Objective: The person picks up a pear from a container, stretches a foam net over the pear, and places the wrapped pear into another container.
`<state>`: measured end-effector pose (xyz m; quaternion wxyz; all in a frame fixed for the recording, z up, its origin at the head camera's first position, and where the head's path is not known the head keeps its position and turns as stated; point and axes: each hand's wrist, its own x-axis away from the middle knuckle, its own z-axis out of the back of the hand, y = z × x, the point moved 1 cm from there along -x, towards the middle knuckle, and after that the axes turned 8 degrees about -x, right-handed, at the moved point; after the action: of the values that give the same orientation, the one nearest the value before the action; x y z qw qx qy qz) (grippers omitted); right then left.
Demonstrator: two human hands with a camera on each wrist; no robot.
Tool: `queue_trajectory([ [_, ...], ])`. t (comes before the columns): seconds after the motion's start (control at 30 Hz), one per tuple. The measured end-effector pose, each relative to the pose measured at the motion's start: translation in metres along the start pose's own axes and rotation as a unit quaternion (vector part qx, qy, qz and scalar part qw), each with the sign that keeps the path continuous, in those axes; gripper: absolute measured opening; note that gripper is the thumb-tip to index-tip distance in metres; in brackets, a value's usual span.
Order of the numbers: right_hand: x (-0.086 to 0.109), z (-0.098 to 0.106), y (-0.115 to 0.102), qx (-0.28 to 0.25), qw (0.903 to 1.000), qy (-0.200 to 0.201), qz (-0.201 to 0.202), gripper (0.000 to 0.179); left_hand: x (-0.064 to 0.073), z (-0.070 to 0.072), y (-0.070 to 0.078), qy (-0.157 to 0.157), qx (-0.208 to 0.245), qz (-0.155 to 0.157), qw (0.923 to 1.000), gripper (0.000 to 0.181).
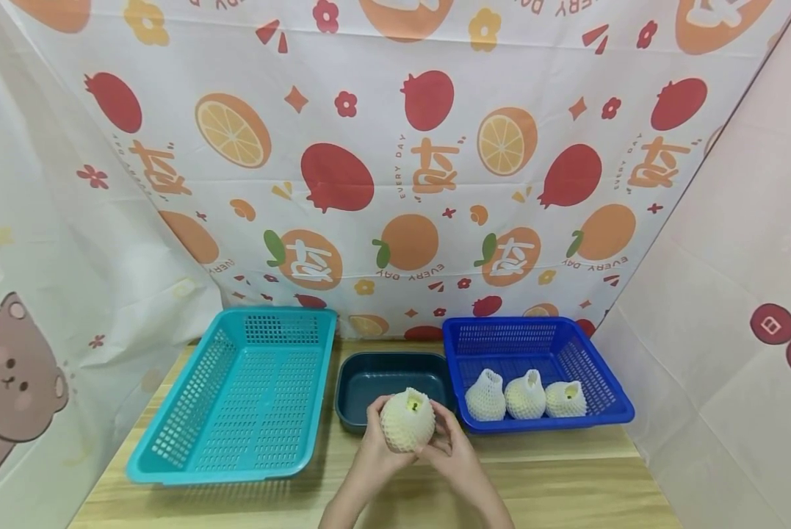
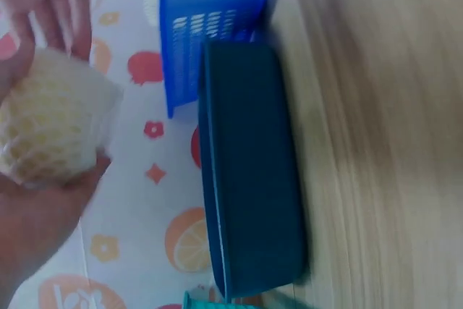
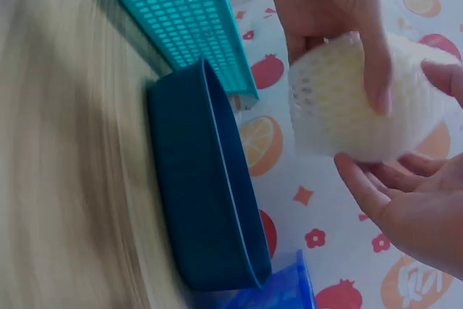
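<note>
Above the front of the table, my two hands hold a round fruit in a white foam net (image 1: 407, 422). A yellow-green patch with a dark stem spot shows through the net's open top. My left hand (image 1: 377, 450) grips it from the left, its thumb lying across the net in the right wrist view. From the other side my right hand (image 3: 419, 204) holds it, fingers under it and thumb against the net. Behind the fruit stands a dark teal basin (image 1: 382, 361), its visible inside bare.
To the left lies a turquoise perforated basket (image 1: 256, 411). At the right, a blue basket (image 1: 501, 345) holds a row of fruits in foam nets (image 1: 526, 395) along its near side. A printed cloth (image 1: 369, 110) hangs behind the wooden table (image 1: 567, 485).
</note>
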<state>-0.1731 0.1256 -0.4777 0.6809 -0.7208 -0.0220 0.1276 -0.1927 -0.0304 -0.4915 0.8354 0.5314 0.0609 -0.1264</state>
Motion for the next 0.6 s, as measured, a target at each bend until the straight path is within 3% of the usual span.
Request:
queue_trajectory([
  [0.17, -0.003, -0.008, 0.007, -0.019, 0.9989, 0.029, -0.03, 0.087, 0.002, -0.013, 0.003, 0.059, -0.127, -0.046, 0.989, 0.088],
  [0.27, -0.005, -0.01, 0.012, -0.016, 0.9972, 0.065, -0.033, 0.087, 0.003, -0.015, 0.005, 0.043, -0.145, -0.051, 0.9872, 0.093],
  [0.33, -0.005, -0.008, 0.013, -0.013, 0.9952, 0.091, -0.033, 0.083, 0.004, -0.013, 0.005, 0.004, -0.121, -0.037, 0.9919, 0.099],
  [0.43, -0.006, -0.003, 0.014, -0.031, 0.9919, 0.113, -0.048, 0.072, 0.006, -0.007, 0.004, -0.064, -0.044, 0.002, 0.997, 0.094],
  [0.53, -0.005, 0.004, 0.013, -0.053, 0.9873, 0.121, -0.088, 0.061, 0.007, 0.001, 0.002, -0.109, 0.034, 0.044, 0.9925, 0.075],
  [0.6, -0.004, 0.008, 0.012, -0.064, 0.9837, 0.122, -0.116, 0.058, 0.005, 0.004, 0.0, -0.129, 0.09, 0.067, 0.9853, 0.063],
])
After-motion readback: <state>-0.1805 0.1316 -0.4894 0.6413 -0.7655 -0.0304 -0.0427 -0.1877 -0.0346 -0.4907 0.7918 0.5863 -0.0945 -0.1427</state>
